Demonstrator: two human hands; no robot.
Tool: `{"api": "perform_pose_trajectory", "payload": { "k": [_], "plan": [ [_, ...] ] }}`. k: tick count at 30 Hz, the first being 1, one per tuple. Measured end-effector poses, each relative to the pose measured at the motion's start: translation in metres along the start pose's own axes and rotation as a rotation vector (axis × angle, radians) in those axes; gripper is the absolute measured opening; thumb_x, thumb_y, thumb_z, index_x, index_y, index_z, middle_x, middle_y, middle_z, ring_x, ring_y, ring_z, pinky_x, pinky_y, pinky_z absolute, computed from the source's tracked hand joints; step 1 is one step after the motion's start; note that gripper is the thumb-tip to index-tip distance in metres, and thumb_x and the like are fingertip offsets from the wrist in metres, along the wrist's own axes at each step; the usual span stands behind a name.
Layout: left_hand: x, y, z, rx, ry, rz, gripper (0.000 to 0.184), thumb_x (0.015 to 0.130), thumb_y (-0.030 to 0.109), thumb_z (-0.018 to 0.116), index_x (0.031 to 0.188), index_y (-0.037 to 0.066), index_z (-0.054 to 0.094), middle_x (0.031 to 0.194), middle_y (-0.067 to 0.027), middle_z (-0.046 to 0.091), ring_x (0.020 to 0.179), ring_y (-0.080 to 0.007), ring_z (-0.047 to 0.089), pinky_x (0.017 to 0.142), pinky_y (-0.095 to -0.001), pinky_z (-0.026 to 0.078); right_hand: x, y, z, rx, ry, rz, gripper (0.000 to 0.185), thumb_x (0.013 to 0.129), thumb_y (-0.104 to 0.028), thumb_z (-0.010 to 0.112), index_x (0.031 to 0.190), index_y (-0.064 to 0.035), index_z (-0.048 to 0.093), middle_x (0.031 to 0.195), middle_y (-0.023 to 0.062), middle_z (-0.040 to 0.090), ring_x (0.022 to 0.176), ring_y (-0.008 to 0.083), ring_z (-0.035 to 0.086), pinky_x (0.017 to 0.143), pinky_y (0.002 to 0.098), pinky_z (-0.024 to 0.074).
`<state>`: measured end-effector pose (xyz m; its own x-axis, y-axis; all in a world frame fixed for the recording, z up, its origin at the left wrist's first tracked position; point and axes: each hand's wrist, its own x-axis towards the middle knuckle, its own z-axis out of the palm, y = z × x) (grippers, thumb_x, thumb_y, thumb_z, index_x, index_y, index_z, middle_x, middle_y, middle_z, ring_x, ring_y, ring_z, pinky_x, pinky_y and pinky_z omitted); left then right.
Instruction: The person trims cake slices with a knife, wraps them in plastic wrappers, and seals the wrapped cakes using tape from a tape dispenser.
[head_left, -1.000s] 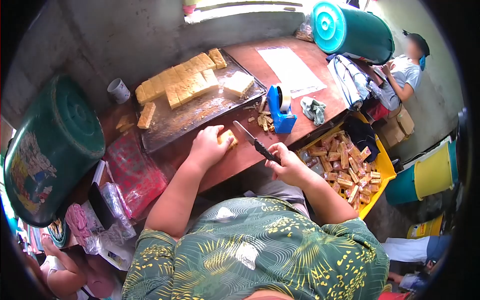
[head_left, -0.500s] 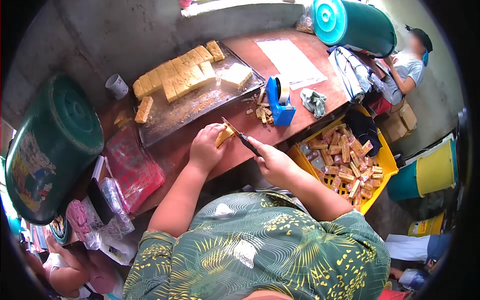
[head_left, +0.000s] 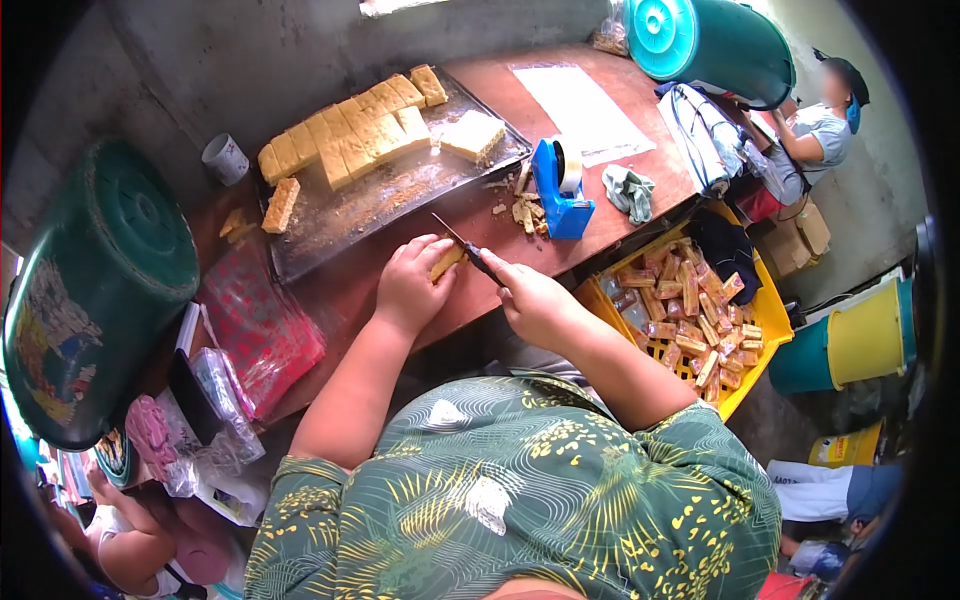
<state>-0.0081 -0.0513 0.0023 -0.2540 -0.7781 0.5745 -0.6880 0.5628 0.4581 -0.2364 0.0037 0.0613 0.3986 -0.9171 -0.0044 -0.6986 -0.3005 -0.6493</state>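
Observation:
My left hand point(head_left: 412, 280) is closed around a small yellow cake bar point(head_left: 447, 263) at the front edge of the brown table point(head_left: 370, 318). In my right hand point(head_left: 522, 292) is a knife point(head_left: 462, 238) with a dark handle, its thin blade pointing up and left beside the bar. Whether the blade touches the bar I cannot tell. Behind my hands lies a dark baking tray point(head_left: 385, 205) bearing a cut slab of yellow cake point(head_left: 345, 135), a separate block point(head_left: 473, 135) and one loose piece point(head_left: 281, 206). Cake scraps point(head_left: 528, 212) lie right of the tray.
A blue tape dispenser point(head_left: 562, 195) and grey cloth point(head_left: 628, 193) stand right of the tray. A yellow crate point(head_left: 765, 350) holds many wrapped bars. Green bins point(head_left: 110, 290) flank the left; a white mug point(head_left: 225, 160) is near the wall. A person point(head_left: 815, 140) sits at right.
The knife blade has swung further up and left past the bar. My left fingers have shifted over the bar, and the whole view has tilted slightly.

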Motion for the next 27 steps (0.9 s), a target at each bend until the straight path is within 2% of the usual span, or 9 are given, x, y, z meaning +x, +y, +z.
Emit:
{"api": "perform_pose_trajectory", "payload": {
  "k": [4, 10, 13, 16, 19, 23, 27],
  "plan": [
    [0.001, 0.002, -0.002, -0.019, -0.018, -0.002, 0.037, 0.083, 0.02, 0.078, 0.119, 0.012, 0.073, 0.122, -0.0107, 0.069, 0.106, -0.0329, 0.067, 0.096, -0.0427, 0.055, -0.01, -0.007, -0.008, -0.046, -0.055, 0.054, 0.063, 0.098, -0.004, 0.054, 0.159, -0.0103, 0.038, 0.115, 0.0248, 0.063, 0.106, 0.0432, 0.063, 0.093, 0.0489, 0.0514],
    [0.0, 0.002, -0.002, -0.011, -0.02, 0.006, 0.037, 0.084, 0.022, 0.077, 0.12, 0.013, 0.073, 0.12, -0.0094, 0.069, 0.106, -0.0317, 0.066, 0.096, -0.0422, 0.055, -0.008, 0.003, -0.001, -0.049, -0.046, 0.012, 0.062, 0.097, -0.002, 0.053, 0.158, -0.0071, 0.039, 0.126, 0.0267, 0.063, 0.118, 0.0427, 0.062, 0.102, 0.0473, 0.05],
    [0.0, 0.001, 0.0, 0.006, -0.02, 0.005, 0.037, 0.085, 0.023, 0.077, 0.121, 0.013, 0.073, 0.12, -0.0091, 0.069, 0.105, -0.0315, 0.066, 0.096, -0.0424, 0.055, 0.009, 0.019, 0.019, -0.047, 0.038, -0.103, 0.064, 0.096, -0.005, 0.052, 0.159, -0.0094, 0.037, 0.112, 0.0253, 0.065, 0.104, 0.0437, 0.065, 0.09, 0.0498, 0.0532],
    [0.0, 0.001, -0.001, -0.009, -0.028, -0.007, 0.037, 0.085, 0.023, 0.077, 0.121, 0.013, 0.073, 0.12, -0.0096, 0.069, 0.106, -0.0317, 0.066, 0.096, -0.0429, 0.055, 0.005, 0.017, 0.016, -0.085, 0.028, -0.094, 0.064, 0.095, -0.004, 0.052, 0.158, -0.0086, 0.038, 0.112, 0.0259, 0.066, 0.104, 0.0435, 0.065, 0.091, 0.0495, 0.0531],
    [0.0, 0.001, -0.001, -0.023, -0.018, -0.007, 0.037, 0.085, 0.023, 0.077, 0.12, 0.013, 0.073, 0.121, -0.0101, 0.069, 0.106, -0.032, 0.066, 0.096, -0.0428, 0.055, -0.003, 0.006, 0.006, -0.147, -0.093, 0.047, 0.064, 0.095, -0.002, 0.051, 0.158, -0.0074, 0.038, 0.113, 0.0266, 0.066, 0.105, 0.0435, 0.065, 0.092, 0.0492, 0.0529],
    [-0.001, 0.0, 0.0, 0.015, -0.024, -0.015, 0.037, 0.085, 0.024, 0.077, 0.12, 0.012, 0.072, 0.121, -0.0104, 0.069, 0.107, -0.0325, 0.066, 0.096, -0.0427, 0.055, 0.001, 0.008, 0.016, -0.13, -0.083, 0.019, 0.064, 0.094, -0.001, 0.05, 0.157, -0.0059, 0.038, 0.114, 0.027, 0.065, 0.106, 0.0437, 0.065, 0.092, 0.0498, 0.0529],
    [-0.001, 0.005, -0.004, -0.116, 0.024, -0.068, 0.038, 0.087, 0.023, 0.076, 0.122, 0.009, 0.07, 0.12, -0.0119, 0.069, 0.108, -0.0342, 0.066, 0.097, -0.043, 0.054, 0.003, 0.022, 0.02, -0.07, -0.036, -0.055, 0.066, 0.094, -0.001, 0.051, 0.158, -0.007, 0.037, 0.115, 0.0269, 0.066, 0.106, 0.0431, 0.066, 0.091, 0.0511, 0.0528]
  ]
}}
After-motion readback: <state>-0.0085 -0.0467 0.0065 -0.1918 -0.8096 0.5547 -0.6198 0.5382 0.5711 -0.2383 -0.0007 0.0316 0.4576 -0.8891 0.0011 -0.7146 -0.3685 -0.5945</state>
